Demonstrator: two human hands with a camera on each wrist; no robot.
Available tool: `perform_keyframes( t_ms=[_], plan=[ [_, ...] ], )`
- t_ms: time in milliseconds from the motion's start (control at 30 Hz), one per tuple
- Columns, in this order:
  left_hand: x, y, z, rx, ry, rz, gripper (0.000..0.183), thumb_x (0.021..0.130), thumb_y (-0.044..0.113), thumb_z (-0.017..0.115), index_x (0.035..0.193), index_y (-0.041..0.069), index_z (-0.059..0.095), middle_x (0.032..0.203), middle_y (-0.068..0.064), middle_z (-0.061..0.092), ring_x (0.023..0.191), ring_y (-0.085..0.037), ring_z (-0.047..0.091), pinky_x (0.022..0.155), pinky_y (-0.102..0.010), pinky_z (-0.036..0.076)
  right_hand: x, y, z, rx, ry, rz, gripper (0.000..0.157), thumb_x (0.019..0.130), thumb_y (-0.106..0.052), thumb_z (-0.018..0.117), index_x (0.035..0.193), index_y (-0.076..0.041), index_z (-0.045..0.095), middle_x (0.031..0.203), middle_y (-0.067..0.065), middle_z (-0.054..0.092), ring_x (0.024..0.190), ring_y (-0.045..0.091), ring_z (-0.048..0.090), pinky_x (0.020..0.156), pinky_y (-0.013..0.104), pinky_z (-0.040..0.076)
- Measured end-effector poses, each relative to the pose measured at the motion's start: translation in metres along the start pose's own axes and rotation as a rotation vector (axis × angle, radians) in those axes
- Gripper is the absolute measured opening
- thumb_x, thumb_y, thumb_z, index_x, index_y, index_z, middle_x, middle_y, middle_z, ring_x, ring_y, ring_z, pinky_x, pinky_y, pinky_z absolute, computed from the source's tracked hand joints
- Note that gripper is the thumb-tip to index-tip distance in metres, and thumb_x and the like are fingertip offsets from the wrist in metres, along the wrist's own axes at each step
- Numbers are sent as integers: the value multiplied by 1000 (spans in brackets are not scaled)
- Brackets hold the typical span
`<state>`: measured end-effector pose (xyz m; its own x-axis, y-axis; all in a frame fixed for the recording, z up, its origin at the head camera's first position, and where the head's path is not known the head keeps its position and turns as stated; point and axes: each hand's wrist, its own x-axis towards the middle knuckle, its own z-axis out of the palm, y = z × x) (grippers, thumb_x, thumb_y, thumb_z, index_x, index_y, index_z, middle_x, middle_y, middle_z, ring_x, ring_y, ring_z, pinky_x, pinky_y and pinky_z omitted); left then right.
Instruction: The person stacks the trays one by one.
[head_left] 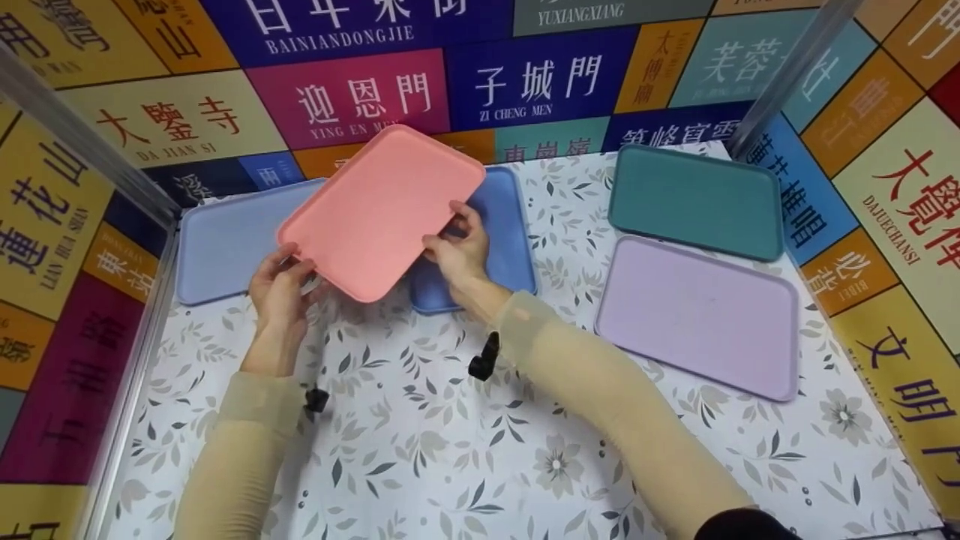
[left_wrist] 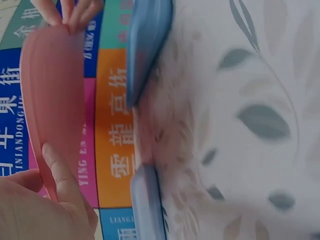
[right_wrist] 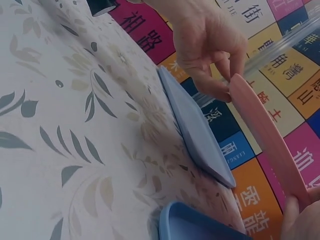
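Both hands hold a pink rectangular tray (head_left: pixel 390 214) tilted in the air above the table. My left hand (head_left: pixel 281 292) pinches its lower left edge, thumb on one face and fingers on the other. On the opposite side, my right hand (head_left: pixel 463 251) grips the right edge between thumb and fingers. In the right wrist view the tray (right_wrist: pixel 270 140) shows nearly edge-on, the left hand (right_wrist: pixel 210 50) at its far end. Below it lie a light blue tray (head_left: pixel 225 255) at the left and a darker blue tray (head_left: pixel 510 232) in the middle, both partly covered from above.
At the right of the table lie a green tray (head_left: pixel 694 202) and, nearer, a lilac tray (head_left: pixel 697 319). A leaf-patterned white cloth (head_left: pixel 420 450) covers the table. Panels with coloured lettering (head_left: pixel 345 97) stand behind and at both sides, with metal posts at the corners.
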<state>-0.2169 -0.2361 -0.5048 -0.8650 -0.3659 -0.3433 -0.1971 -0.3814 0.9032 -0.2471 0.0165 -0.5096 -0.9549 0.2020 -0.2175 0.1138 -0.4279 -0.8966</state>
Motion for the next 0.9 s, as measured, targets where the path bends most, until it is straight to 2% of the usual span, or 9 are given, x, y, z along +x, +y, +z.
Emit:
perform_keyframes(
  t_ms=[200, 267, 333, 467, 633, 767, 900],
  plan=[
    [20, 11, -14, -20, -11, -51, 26, 103, -1, 72, 126, 11, 69, 105, 0, 75, 87, -13, 75, 69, -26, 64, 6, -3, -10, -46, -18, 24, 77, 85, 23, 71, 151, -14, 63, 125, 8, 52, 81, 21, 67, 71, 33, 66],
    [28, 17, -19, -7, -36, -81, 24, 103, 1, 74, 124, 10, 69, 101, 0, 75, 88, -13, 74, 69, -26, 64, 8, -3, -15, -61, -31, 29, 77, 85, 23, 71, 151, -14, 63, 123, 7, 52, 78, 19, 68, 70, 32, 65],
    [36, 23, -23, 46, -81, -98, 24, 103, 5, 76, 125, 10, 68, 100, 1, 74, 87, -13, 72, 70, -26, 63, 11, -3, -20, -78, -46, 37, 76, 86, 22, 72, 152, -14, 63, 122, 6, 52, 76, 17, 69, 68, 31, 65],
    [52, 37, -29, 191, -246, -111, 23, 109, 14, 72, 132, 15, 66, 105, 5, 73, 84, -11, 72, 71, -26, 61, 14, -3, -29, -110, -83, 65, 76, 87, 20, 73, 154, -14, 62, 123, 5, 54, 74, 15, 70, 65, 28, 63],
    [66, 56, -34, 373, -478, -127, 37, 116, 25, 62, 153, 22, 59, 127, 6, 71, 96, -9, 75, 78, -28, 63, 14, -4, -34, -144, -139, 101, 77, 86, 20, 74, 153, -16, 64, 127, 6, 54, 79, 16, 72, 64, 27, 63],
    [72, 68, -31, 502, -601, -141, 52, 117, 27, 61, 168, 22, 49, 138, 6, 68, 111, -10, 74, 90, -29, 64, 15, -4, -36, -158, -184, 119, 79, 84, 21, 74, 153, -16, 64, 127, 6, 55, 83, 17, 73, 66, 28, 65],
    [76, 73, -22, 603, -678, -152, 62, 116, 20, 61, 174, 25, 41, 139, 7, 70, 117, -11, 73, 96, -31, 65, 18, -4, -38, -164, -208, 131, 80, 83, 23, 72, 153, -15, 65, 126, 6, 57, 85, 18, 74, 67, 30, 68]
  ],
)
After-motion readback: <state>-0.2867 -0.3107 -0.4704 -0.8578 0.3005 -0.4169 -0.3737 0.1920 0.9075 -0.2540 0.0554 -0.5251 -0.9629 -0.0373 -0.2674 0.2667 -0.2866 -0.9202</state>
